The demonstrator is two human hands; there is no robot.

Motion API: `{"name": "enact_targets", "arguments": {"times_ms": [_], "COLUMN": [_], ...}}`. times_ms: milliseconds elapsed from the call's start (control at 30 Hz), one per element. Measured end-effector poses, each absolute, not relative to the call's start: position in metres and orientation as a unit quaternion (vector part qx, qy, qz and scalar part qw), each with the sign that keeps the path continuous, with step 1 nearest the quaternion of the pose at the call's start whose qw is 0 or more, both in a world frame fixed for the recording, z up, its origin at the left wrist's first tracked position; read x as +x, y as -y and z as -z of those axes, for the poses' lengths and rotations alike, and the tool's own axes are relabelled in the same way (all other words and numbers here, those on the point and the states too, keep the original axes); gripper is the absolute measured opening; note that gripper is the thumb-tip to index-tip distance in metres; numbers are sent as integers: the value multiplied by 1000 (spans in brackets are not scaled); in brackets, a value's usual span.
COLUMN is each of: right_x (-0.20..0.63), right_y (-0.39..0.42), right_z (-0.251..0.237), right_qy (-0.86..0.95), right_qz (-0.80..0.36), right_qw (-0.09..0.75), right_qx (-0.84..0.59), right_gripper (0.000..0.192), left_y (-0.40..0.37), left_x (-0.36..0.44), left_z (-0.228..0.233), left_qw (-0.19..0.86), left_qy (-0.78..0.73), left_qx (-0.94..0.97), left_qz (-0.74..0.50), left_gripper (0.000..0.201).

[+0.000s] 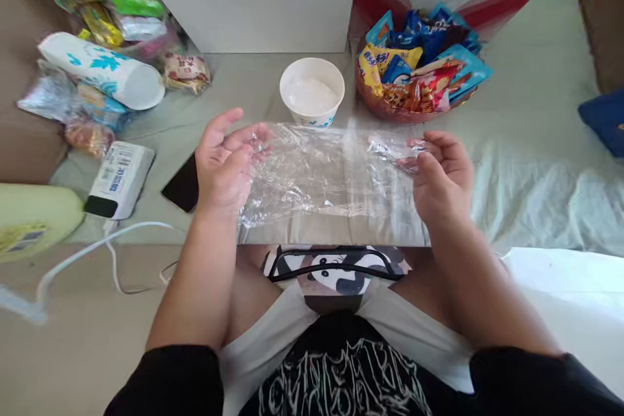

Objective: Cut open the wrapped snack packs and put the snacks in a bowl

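Pale green cloth [526,130] is spreading mid-view, wrinkling at right; brown surfaces [24,149] are flanking it, type unclear. Beige floor [92,344] is showing lower left. White patch [570,273] is glaring lower right.

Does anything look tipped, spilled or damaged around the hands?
No spill or damage shows. One oddity: what looks like a stack of paper bowls lies on its side among wrapped snacks at the left, while the single paper bowl stands upright. The clear plastic film between the left hand and right hand is wrinkled.

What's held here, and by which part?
Clear plastic film is held near its left end by the left grip and near its right end by the right grip.
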State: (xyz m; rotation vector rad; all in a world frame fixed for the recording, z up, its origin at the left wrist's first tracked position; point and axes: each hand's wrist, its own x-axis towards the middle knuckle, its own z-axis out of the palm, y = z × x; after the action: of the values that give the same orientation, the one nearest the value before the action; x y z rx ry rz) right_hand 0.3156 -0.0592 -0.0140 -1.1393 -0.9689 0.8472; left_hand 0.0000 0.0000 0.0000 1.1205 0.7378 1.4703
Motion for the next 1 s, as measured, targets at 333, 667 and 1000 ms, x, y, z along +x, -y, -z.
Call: {"name": "enact_targets", "arguments": {"times_ms": [333, 667, 1000], "right_x": [313, 313, 307], "right_y": [60, 61, 59], "right_z": [9, 6, -8], "right_qy": [439, 474, 398], "right_qz": [-319, -371, -362], "right_qw": [565, 528, 461], "right_qx": [-621, -599, -706], "right_gripper": [16, 37, 18], "left_y": [-3, -3, 12], "left_x": [-10, -17, -33], "left_z": [17, 25, 24], "left_qw": [503, 512, 491], "left_qy": [-505, -503, -469], "left_qx": [469, 535, 666], "left_qz": [-522, -446, -310], "left_gripper": [50, 71, 97]}}
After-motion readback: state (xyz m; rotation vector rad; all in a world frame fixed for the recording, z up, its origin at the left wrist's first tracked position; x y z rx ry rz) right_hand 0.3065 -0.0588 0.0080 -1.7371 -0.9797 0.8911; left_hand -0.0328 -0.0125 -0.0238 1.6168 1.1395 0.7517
